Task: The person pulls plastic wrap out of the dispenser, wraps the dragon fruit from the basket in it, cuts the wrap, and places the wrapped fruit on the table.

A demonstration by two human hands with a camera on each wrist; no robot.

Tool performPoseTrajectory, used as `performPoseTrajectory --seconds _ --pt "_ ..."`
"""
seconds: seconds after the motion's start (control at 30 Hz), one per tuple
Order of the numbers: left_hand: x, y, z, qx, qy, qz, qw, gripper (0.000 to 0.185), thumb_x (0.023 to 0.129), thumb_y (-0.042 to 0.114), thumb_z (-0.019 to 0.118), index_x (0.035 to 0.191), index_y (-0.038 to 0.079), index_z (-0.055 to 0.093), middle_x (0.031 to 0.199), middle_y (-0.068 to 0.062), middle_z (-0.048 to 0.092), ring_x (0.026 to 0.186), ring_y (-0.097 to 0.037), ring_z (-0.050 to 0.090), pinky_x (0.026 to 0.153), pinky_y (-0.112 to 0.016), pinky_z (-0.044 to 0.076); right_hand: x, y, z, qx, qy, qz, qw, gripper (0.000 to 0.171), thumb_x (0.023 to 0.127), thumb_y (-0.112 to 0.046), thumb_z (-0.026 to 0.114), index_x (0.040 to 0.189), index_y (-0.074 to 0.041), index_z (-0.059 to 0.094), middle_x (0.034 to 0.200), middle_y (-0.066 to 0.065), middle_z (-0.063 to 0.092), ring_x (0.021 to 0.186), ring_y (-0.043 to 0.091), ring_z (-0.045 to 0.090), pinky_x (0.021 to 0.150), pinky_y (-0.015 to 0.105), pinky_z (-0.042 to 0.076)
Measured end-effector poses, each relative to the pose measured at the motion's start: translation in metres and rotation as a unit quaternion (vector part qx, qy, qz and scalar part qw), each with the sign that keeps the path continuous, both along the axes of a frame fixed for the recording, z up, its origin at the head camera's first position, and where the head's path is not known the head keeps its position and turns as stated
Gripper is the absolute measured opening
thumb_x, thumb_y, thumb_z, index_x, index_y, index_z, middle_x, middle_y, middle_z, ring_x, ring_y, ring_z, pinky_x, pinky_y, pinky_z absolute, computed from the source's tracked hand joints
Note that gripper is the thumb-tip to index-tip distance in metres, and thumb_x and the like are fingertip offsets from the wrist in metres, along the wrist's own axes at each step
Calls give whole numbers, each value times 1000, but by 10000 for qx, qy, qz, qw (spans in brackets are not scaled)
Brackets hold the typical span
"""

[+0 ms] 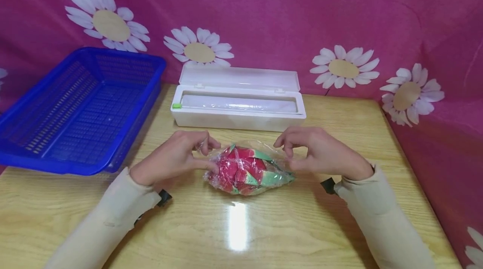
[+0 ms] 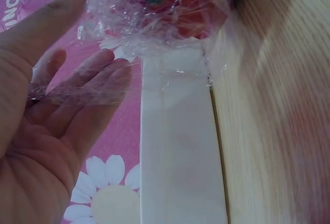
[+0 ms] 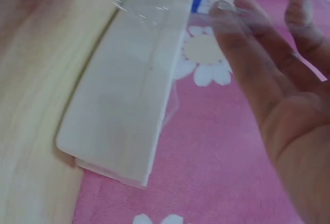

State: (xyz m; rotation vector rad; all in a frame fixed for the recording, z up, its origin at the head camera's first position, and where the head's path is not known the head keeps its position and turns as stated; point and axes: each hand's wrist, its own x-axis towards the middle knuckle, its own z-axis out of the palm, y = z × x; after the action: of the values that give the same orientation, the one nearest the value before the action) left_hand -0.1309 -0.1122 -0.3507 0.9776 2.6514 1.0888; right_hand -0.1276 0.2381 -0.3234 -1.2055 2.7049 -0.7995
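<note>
A red dragon fruit with green-tipped scales (image 1: 245, 170) lies on the table, covered in clear cling film (image 1: 222, 176). At its left end, my left hand (image 1: 175, 155) presses the thumb on the bunched film. Its other fingers are apart from the thumb, with film stretched across them in the left wrist view. By the pointed end, my right hand (image 1: 320, 151) pinches the film between thumb and bent fingers. A thin sheet of film (image 3: 154, 7) runs to those fingers in the right wrist view. The fruit itself is outside the right wrist view.
Behind the fruit stands a white cling film box (image 1: 237, 120) with its lid raised, a film roll (image 1: 241, 103) inside and a green slider (image 1: 177, 105) at its left. A blue plastic basket (image 1: 137, 130) sits at the left. A pink flowered cloth (image 1: 264, 17) hangs behind the table.
</note>
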Motion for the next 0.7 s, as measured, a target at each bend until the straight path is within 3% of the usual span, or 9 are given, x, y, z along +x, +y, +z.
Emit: performPoseTrajectory --seconds 0.1,0.23,0.4,0.57,0.7 --pt "1 1 -1 17 -163 -15 9999 39 77 29 90 76 16 54 109 2 80 104 -14 75 82 -29 56 4 -3 -6 -91 -10 112 9999 31 85 -18 82 73 -23 54 107 -11 74 105 9 72 79 31 59" --pt "3 2 -1 70 -221 -53 9997 34 79 27 89 79 17 56 106 4 81 101 -11 76 83 -28 59 8 -9 -12 -77 -79 193 9998 41 79 -30 90 69 -22 52 107 -7 76 106 11 73 68 25 57" --pt "4 2 -1 27 -38 -90 9999 32 80 26 88 100 16 65 102 5 80 93 -7 75 85 -27 62 12 -13 -13 143 -313 -42 9994 43 80 -27 90 66 -21 50 113 -5 78 104 12 75 54 17 46" --pt "5 2 -3 145 -53 -315 9994 42 84 21 84 123 14 72 114 0 80 101 -10 76 90 -28 62 15 -15 -13 331 -365 -49 9988 44 84 -24 87 65 -20 48 117 -2 78 105 13 76 58 16 47" --pt "5 1 -3 135 149 -412 9990 41 85 23 83 125 16 76 119 2 79 104 -8 76 90 -30 62 16 -15 -15 365 -237 107 9990 42 84 -23 86 64 -19 49 118 3 78 110 19 76 60 16 48"
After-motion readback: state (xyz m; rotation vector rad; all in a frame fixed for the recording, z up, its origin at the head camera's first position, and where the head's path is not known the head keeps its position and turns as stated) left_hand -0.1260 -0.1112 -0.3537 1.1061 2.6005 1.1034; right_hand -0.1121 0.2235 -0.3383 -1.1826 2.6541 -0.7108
